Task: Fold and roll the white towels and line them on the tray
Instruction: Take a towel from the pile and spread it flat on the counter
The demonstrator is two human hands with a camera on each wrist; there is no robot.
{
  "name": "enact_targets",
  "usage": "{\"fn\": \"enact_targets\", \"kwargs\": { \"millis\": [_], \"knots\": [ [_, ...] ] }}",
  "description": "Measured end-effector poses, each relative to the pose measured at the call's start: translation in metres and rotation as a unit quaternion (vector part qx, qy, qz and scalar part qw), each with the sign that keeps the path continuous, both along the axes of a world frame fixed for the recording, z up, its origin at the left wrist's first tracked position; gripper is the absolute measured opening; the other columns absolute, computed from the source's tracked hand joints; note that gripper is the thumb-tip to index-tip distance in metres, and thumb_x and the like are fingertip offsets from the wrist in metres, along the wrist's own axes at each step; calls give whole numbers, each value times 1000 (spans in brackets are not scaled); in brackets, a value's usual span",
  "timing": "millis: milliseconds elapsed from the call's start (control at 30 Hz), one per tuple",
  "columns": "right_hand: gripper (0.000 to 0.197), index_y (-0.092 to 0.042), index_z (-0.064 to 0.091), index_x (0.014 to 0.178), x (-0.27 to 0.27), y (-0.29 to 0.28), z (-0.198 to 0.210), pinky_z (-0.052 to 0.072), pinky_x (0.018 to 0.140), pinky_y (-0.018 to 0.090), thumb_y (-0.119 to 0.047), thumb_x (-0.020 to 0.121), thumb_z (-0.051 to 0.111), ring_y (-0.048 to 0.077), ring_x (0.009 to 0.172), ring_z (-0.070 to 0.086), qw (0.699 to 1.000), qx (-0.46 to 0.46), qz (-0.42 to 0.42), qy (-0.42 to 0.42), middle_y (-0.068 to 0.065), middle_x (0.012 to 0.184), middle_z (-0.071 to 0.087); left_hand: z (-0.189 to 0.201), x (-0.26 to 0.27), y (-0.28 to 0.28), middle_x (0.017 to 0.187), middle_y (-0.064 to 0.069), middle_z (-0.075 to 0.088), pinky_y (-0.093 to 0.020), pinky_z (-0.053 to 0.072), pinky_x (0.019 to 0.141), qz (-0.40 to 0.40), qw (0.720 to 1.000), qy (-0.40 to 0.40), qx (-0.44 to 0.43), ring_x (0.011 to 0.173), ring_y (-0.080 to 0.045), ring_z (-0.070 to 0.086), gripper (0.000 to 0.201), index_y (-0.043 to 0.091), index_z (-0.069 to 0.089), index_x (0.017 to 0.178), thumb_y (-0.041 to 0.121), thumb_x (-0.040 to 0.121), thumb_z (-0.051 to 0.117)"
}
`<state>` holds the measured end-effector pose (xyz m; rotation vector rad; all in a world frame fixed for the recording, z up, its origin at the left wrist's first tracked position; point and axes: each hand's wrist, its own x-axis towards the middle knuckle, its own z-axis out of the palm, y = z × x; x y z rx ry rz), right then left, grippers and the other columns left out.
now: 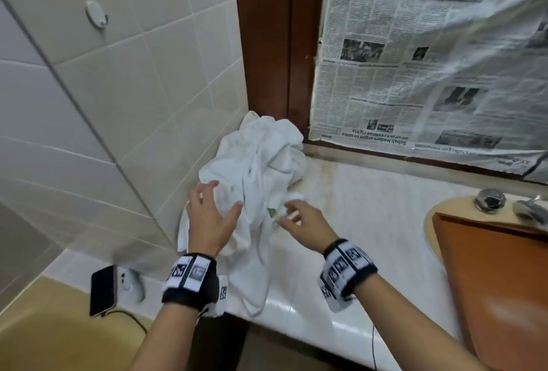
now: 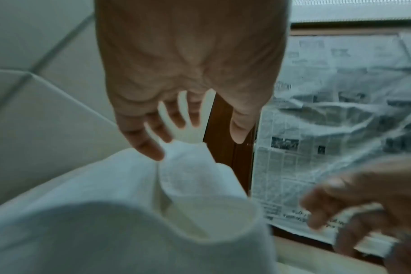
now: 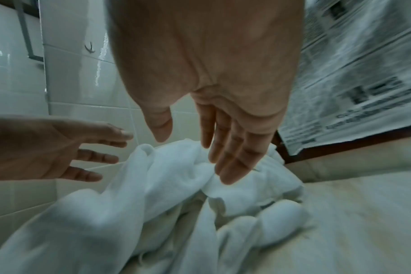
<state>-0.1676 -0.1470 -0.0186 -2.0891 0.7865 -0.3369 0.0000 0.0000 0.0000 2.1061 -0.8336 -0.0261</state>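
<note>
White towels [image 1: 258, 169] heaped on bench [image 1: 370, 210]; left hand [image 1: 209, 216] and right hand [image 1: 305, 223] spread, empty, above heap, likely to grab one.

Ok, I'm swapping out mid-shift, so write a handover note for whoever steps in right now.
Left hand: open, fingers spread over the towel pile, gripping nothing.
Right hand: open, fingers straight, reaching at the pile's right side; contact unclear.
White towels: one crumpled heap on the counter in the corner by the tiled wall, one end hanging off the front edge.
Tray: orange, over the sink at right, nothing seen on it.
Done: nothing folded or rolled.
Left: separate, fold, roll, line up every towel.
</note>
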Motion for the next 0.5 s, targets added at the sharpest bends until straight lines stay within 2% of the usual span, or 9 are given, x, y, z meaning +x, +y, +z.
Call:
{"fn": "enact_targets", "kwargs": {
  "millis": [67, 133, 233, 300, 367, 433, 500],
  "knots": [
    [61, -15, 48, 139, 24, -11, 5, 47, 88, 26, -46, 90, 65, 16, 104, 58, 1000, 1, 2, 3, 1, 126, 55, -1, 5, -11, 138, -10, 33, -36, 39, 98, 42, 999, 14, 7, 122, -31, 43, 75, 16, 41, 142, 33, 80, 79],
    [69, -15, 42, 144, 49, -18, 10, 48, 96, 35, -51, 88, 65, 19, 114, 55, 1000, 9, 14, 11, 3, 132, 52, -2, 9, -20, 141, -15, 30, -33, 36, 102, 61, 996, 59, 21, 126, -35, 41, 86, 11, 33, 147, 27, 78, 82],
    [68, -13, 45, 140, 75, -25, 3, 46, 100, 38, -51, 87, 66, 23, 116, 55, 999, 19, 24, 22, 5, 132, 55, -4, 10, -28, 145, -19, 39, -32, 34, 102, 88, 990, 113, 16, 130, -33, 40, 87, 8, 30, 148, 24, 79, 81],
    [59, -12, 52, 130, 86, -28, -4, 47, 97, 38, -48, 86, 67, 23, 111, 57, 999, 21, 25, 18, 5, 123, 60, -2, 10, -29, 139, -18, 51, -33, 39, 98, 97, 985, 143, -7, 127, -33, 48, 79, 11, 36, 145, 27, 81, 80],
    [45, -11, 57, 116, 93, -30, -9, 49, 92, 40, -44, 86, 68, 24, 101, 59, 999, 18, 23, 15, 6, 111, 64, -3, 12, -25, 131, -12, 58, -34, 42, 97, 92, 984, 153, -24, 124, -28, 53, 66, 16, 46, 137, 29, 81, 79],
    [32, -8, 59, 100, 95, -34, -13, 51, 84, 41, -36, 88, 66, 28, 90, 61, 999, 6, 31, 19, 8, 97, 65, -1, 11, -19, 119, -2, 63, -32, 44, 91, 75, 987, 140, -29, 117, -22, 56, 45, 22, 58, 122, 29, 82, 78],
    [27, -5, 58, 91, 91, -38, -10, 51, 79, 40, -31, 89, 64, 31, 85, 60, 999, 0, 31, 10, 11, 89, 65, 5, 11, -13, 107, 4, 66, -29, 46, 79, 61, 988, 132, -46, 104, -18, 60, 25, 27, 62, 105, 28, 84, 77]
  ]
}}
